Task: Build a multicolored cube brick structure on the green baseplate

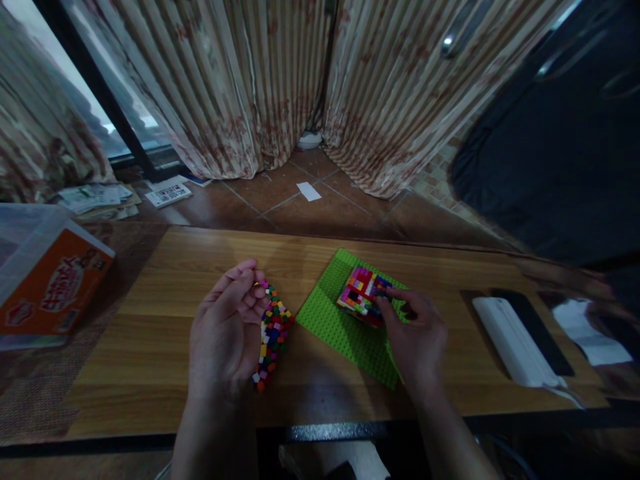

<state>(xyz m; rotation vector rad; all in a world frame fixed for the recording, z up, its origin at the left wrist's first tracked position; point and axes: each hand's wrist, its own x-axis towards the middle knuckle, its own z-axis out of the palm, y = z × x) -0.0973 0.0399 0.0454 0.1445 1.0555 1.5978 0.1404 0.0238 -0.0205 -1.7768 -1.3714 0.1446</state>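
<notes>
Small toy bricks in many colours lie in a loose pile (274, 330) on the wooden table. My left hand (227, 327) is just left of it, palm turned up and fingers curled, the thumb laid against them; whether a brick is inside I cannot make out. On a green studded baseplate (325, 320) sits a compact multicoloured brick structure (357, 291). The thumb and index finger of my right hand (417, 330) close on the structure's right edge, hiding that corner; the remaining fingers are bent.
At the left stands a clear plastic box with an orange label (60, 287). A white oblong device with a strap (517, 340) and a dark flat object (540, 333) lie to the right, near a white paper (593, 331). Curtains (280, 87) hang beyond the table.
</notes>
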